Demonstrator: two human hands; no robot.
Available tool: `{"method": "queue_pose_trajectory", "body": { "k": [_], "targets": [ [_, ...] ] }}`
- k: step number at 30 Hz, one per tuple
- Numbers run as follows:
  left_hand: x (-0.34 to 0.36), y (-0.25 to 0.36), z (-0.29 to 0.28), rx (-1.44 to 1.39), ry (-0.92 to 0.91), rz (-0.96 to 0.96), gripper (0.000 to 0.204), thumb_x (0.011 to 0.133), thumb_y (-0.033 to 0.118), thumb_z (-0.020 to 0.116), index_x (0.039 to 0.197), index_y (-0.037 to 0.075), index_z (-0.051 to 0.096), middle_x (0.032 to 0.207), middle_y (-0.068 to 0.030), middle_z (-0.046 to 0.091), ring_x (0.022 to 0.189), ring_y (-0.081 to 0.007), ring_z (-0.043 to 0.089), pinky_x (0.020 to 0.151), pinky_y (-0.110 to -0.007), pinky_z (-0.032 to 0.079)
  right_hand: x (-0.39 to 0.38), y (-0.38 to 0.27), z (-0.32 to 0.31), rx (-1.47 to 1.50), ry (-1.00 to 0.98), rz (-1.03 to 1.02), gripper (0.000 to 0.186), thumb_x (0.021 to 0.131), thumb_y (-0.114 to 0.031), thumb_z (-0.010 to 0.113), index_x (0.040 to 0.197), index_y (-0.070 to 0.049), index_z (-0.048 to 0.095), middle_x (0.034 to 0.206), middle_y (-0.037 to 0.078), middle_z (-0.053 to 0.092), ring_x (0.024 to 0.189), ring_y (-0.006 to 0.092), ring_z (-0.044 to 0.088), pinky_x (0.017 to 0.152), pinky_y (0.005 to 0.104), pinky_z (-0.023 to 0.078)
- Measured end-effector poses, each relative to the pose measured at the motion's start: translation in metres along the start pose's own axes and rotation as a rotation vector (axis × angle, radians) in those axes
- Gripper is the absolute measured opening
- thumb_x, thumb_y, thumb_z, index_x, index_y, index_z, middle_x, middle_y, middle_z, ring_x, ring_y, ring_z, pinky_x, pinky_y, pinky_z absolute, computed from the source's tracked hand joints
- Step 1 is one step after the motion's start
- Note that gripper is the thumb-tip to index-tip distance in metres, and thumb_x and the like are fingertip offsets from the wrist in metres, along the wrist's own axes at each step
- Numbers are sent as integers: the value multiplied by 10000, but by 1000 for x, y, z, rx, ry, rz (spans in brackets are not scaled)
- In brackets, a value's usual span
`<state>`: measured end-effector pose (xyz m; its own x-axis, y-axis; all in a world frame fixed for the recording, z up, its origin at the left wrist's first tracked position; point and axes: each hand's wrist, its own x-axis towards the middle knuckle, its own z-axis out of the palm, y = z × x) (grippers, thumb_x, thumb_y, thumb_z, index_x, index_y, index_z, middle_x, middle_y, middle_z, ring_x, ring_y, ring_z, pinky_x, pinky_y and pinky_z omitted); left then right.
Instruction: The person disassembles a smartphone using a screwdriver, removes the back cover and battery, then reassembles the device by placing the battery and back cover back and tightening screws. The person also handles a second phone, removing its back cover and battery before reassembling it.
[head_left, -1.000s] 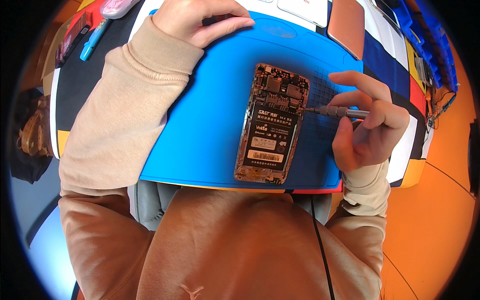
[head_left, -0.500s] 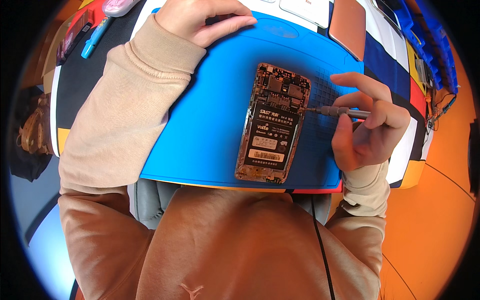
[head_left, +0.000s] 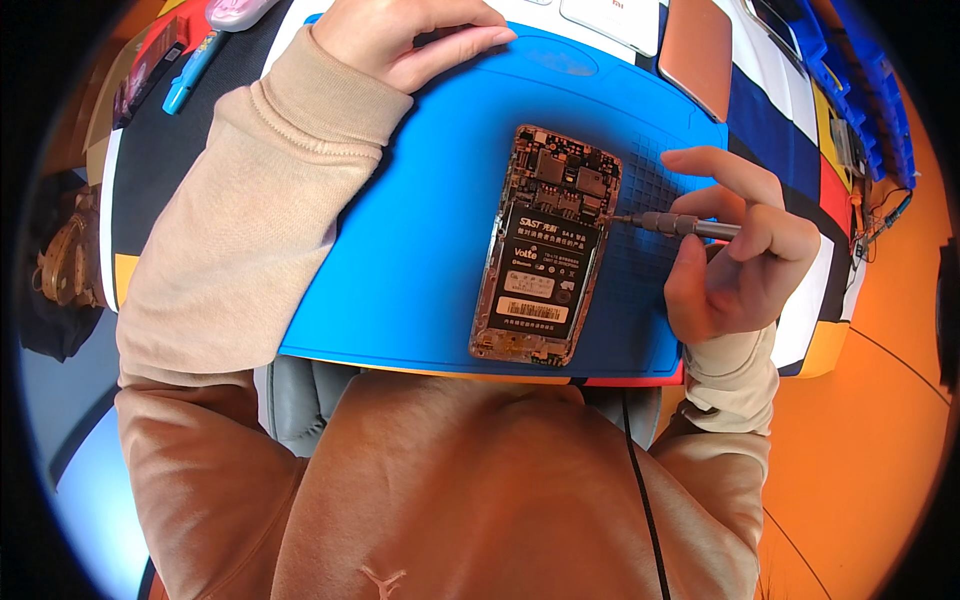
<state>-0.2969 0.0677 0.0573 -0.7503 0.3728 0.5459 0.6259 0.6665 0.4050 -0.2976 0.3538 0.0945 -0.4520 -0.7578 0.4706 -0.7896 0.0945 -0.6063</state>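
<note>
An opened smartphone (head_left: 545, 245) lies on a blue work mat (head_left: 400, 280), its circuit board and black battery (head_left: 540, 265) exposed. My right hand (head_left: 745, 245) is closed on a slim grey metal screwdriver (head_left: 665, 222). It lies between thumb and a curled finger, while the index finger is lifted off. The screwdriver's tip meets the phone's right edge beside the board. My left hand (head_left: 420, 45) rests at the mat's far edge, apart from the phone. Its thumb and forefinger come together at the tips; anything between them is hidden, and the top edge crops the hand.
Beyond the mat lie a white boxy item (head_left: 612, 20) and a copper-coloured flat panel (head_left: 697, 60). Blue bins (head_left: 875, 90) stand at the far right. A light-blue pen-like tool (head_left: 193, 75) and a dark red packet (head_left: 150, 70) lie far left. A black cord (head_left: 640, 480) hangs down my front.
Almost nothing differs. The screwdriver looks slightly turned in my right hand, its tip at the same spot; the phone and my left hand stay in place.
</note>
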Motion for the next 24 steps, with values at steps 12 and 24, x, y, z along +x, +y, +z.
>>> {"method": "queue_pose_trajectory", "body": {
  "k": [12, 24],
  "targets": [
    [0, -2, 1, -20, 0, 11, 118, 824, 116, 656, 813, 2, 684, 698, -135, 628, 647, -280, 612, 635, -342, 501, -1, 1, 7, 33, 67, 0, 343, 740, 109, 532, 856, -86, 274, 1074, 310, 552, 686, 214, 612, 588, 274, 526],
    [-1, 13, 0, 2, -52, 86, 119, 794, 36, 662, 904, 3, 693, 874, -110, 675, 769, -246, 621, 719, -308, 503, -7, 3, 12, 137, 315, -42, 341, 683, 143, 540, 845, -49, 309, 1023, 292, 564, 671, 190, 642, 615, 263, 531]
  ]
}}
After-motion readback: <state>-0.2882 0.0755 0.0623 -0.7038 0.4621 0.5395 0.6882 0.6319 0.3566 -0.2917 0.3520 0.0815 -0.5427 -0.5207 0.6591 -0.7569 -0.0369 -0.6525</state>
